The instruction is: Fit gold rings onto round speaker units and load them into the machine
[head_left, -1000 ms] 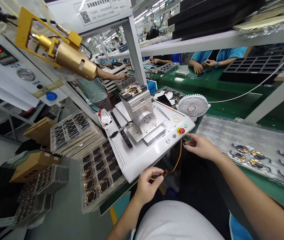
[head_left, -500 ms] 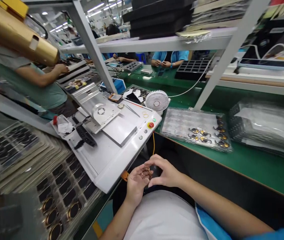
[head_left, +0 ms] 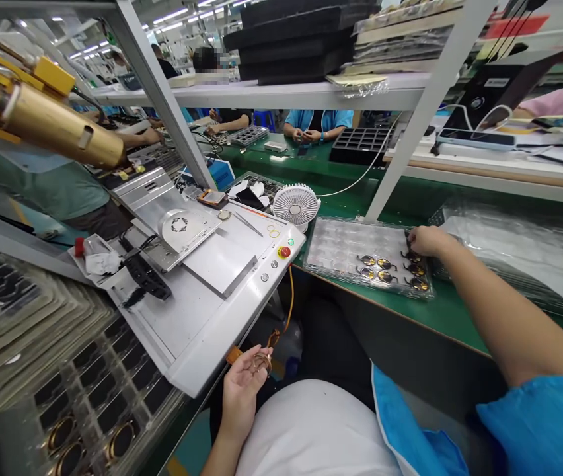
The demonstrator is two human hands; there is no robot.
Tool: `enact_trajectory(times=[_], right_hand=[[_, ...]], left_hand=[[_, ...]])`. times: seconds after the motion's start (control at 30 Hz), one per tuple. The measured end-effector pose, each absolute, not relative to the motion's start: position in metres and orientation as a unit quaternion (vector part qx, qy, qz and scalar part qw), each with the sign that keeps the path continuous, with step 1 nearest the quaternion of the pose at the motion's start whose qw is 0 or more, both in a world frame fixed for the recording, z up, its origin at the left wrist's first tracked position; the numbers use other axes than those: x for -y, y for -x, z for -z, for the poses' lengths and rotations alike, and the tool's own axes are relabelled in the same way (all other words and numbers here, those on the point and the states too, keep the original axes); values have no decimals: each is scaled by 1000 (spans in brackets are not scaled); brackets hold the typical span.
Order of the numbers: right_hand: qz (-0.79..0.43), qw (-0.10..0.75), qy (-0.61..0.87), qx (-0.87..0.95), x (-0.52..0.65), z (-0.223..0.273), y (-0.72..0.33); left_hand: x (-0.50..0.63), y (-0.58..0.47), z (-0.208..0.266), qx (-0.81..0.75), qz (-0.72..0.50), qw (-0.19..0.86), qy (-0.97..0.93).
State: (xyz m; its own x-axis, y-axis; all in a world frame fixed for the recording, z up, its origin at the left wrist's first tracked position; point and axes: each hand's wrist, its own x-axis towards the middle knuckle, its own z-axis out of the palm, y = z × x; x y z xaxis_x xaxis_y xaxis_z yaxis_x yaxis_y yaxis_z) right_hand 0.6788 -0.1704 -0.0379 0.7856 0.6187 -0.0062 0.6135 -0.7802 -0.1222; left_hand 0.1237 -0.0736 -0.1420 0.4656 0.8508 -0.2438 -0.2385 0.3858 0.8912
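Observation:
My left hand (head_left: 242, 387) is low in front of my body, with its fingers curled around thin copper-coloured rings (head_left: 263, 362). Stretched out to the right, my right hand (head_left: 430, 241) has its fingertips together at the upper right corner of a clear plastic tray (head_left: 331, 231). What those fingertips grip is mostly hidden; a dark edge shows beside them. Below them in the tray lies a column of small round black-and-gold parts with thin tails (head_left: 416, 270). Another group of gold-faced round parts (head_left: 384, 264) lies to the left in the same tray.
A white machine (head_left: 207, 344) with a red stop button (head_left: 285, 252) stands at left, tweezers (head_left: 248, 223) on it. Beyond it is a white fan (head_left: 295, 205). Trays of black round parts (head_left: 120, 439) lie lower left; stacked clear trays (head_left: 519, 258) at right. Shelf posts (head_left: 405, 152) rise behind.
My right hand has left my left hand and reached out right to the clear tray. My left hand keeps the copper-coloured rings. The camera view has shifted slightly.

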Motion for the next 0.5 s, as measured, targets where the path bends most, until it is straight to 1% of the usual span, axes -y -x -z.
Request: enact_trajectory(times=[0.1, 0.17, 0.23, 0.33, 0.5], right_hand=[[-115, -51, 936, 329, 176, 42, -679], [-141, -92, 925, 341, 178, 46, -676], [-149, -111, 917, 353, 181, 50, -674], [-146, -106, 911, 372, 185, 52, -672], [-138, -36, 911, 386, 189, 43, -668]], left_hand=[[74, -122, 147, -368, -366, 748, -413], [73, -125, 147, -372, -370, 746, -411], [73, -129, 144, -372, -369, 744, -415], [72, -138, 139, -365, -352, 749, -427], [73, -141, 134, -362, -337, 754, -431]])
